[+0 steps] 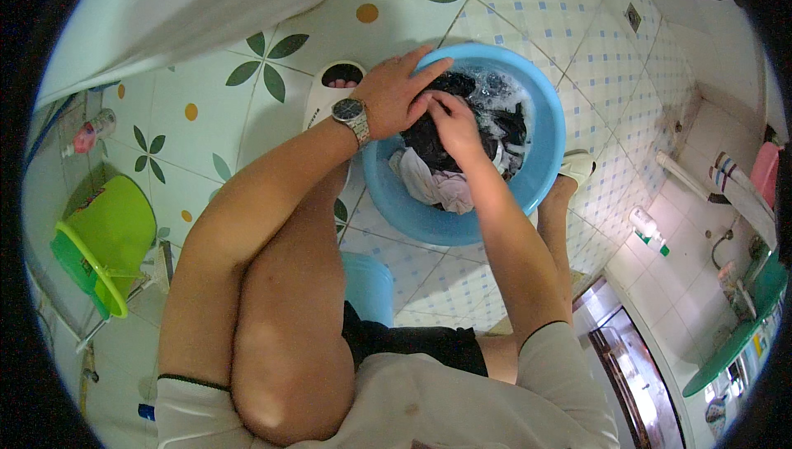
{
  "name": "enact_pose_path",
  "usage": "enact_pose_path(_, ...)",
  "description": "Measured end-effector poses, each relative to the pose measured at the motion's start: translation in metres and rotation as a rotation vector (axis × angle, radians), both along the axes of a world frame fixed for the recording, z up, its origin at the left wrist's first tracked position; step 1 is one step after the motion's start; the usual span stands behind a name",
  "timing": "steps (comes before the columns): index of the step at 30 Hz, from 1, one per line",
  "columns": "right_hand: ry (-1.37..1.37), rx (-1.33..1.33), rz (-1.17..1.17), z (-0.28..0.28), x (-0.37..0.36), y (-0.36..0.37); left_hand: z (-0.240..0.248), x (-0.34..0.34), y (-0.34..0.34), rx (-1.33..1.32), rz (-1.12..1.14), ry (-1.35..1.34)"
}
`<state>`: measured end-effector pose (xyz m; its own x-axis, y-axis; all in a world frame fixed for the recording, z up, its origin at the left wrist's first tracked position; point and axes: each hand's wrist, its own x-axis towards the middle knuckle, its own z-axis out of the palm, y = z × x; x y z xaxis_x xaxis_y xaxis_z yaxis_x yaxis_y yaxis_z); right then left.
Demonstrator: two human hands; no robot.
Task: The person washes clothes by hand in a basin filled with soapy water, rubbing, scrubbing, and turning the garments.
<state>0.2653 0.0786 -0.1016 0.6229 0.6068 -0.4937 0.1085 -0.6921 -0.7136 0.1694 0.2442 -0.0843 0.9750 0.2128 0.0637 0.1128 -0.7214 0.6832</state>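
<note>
A round light blue basin stands on the floor between my feet. Dark wet clothing lies in foamy water inside it, with a pale pinkish-white cloth bunched at its near left side. My left hand, a metal watch on its wrist, reaches over the basin's far left rim. Its fingers are stretched out and its thumb comes close to the other hand. My right hand is inside the basin, fingers curled on the dark clothing. Its fingertips are partly buried in the fabric.
A bright green bucket stands at the left by the wall, below a pink-labelled bottle. Beneath me is a blue plastic stool or tub, partly hidden. To the right are a white bottle with a green cap and a green shelf.
</note>
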Motion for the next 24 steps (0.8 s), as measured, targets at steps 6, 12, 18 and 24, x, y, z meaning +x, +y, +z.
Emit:
enact_pose_path(6, -0.667, -0.182, 0.042, -0.004, 0.042, -0.096, 0.004, 0.012, -0.007, 0.006, -0.003, -0.060)
enact_pose_path(12, -0.349, -0.520, 0.097, -0.025, 0.071, -0.055, 0.002, 0.007, -0.001, 0.034, -0.008, -0.037)
enact_pose_path(18, -0.018, 0.021, -0.086, 0.045, -0.002, -0.052, -0.003, 0.001, 0.001, -0.015, -0.012, -0.037)
enact_pose_path(24, -0.360, -0.119, 0.244, 0.074, -0.061, -0.113, 0.008, 0.007, -0.002, -0.031, -0.012, 0.060)
